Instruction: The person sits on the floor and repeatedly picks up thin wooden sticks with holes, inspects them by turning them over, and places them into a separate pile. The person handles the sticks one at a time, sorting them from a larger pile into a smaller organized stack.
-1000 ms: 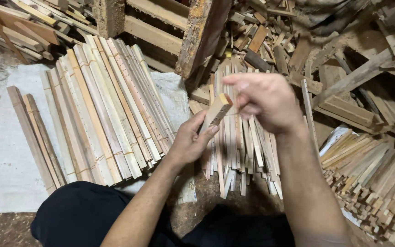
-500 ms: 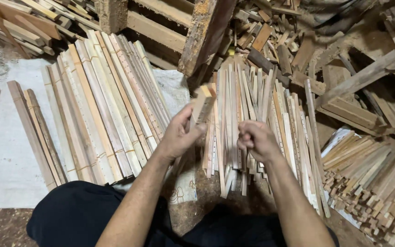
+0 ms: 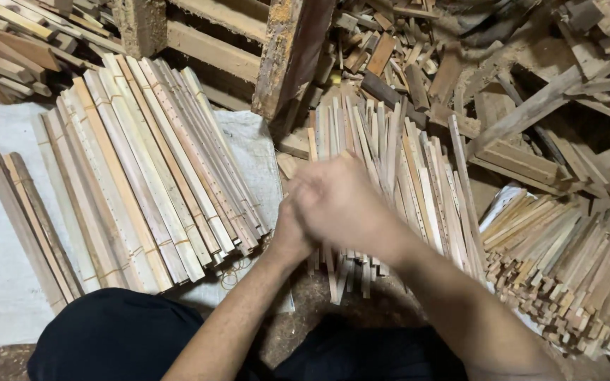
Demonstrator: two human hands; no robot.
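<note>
Woodpile floor; blurred right hand over left hand

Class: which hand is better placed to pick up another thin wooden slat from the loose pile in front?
Probably right: the right hand lies over the pile of thin pale wooden slats; the left hand is tucked beneath it.

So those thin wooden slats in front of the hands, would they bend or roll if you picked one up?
Probably stiff: the slats lie straight in their heap, with no sag. Likely light, since each is thin and narrow. They look flat-sided, so they should slide rather than roll, though a loose heap like this may shift when one is pulled.
</note>
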